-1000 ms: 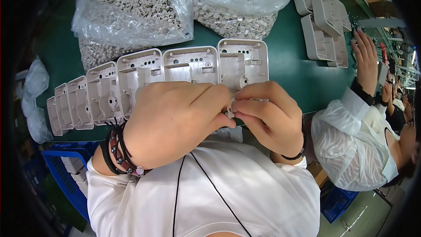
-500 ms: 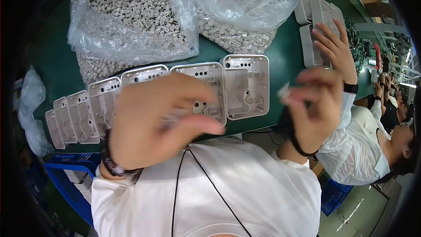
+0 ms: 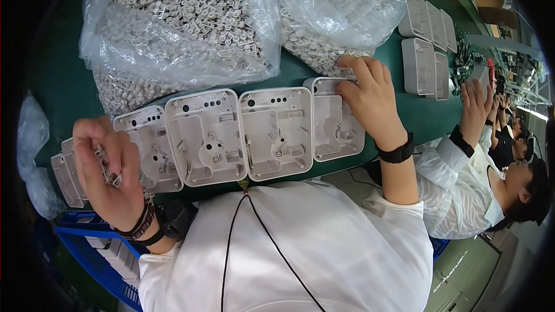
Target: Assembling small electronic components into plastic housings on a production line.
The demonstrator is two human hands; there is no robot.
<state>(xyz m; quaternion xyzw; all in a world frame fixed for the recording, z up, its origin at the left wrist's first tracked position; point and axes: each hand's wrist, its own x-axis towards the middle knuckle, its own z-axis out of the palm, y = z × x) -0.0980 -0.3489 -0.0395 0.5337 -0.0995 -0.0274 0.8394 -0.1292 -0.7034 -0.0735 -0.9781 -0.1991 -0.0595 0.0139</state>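
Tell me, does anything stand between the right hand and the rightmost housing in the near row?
Nothing visible does. The right hand overlaps the far part of the rightmost housing; whether it touches cannot be told. The clear plastic bag lies beyond that housing, not in between.

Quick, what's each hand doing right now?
Left hand: curled closed, holding small plastic parts.
Right hand: fingers bent at the far edge of the row's rightmost box; grip cannot be told.
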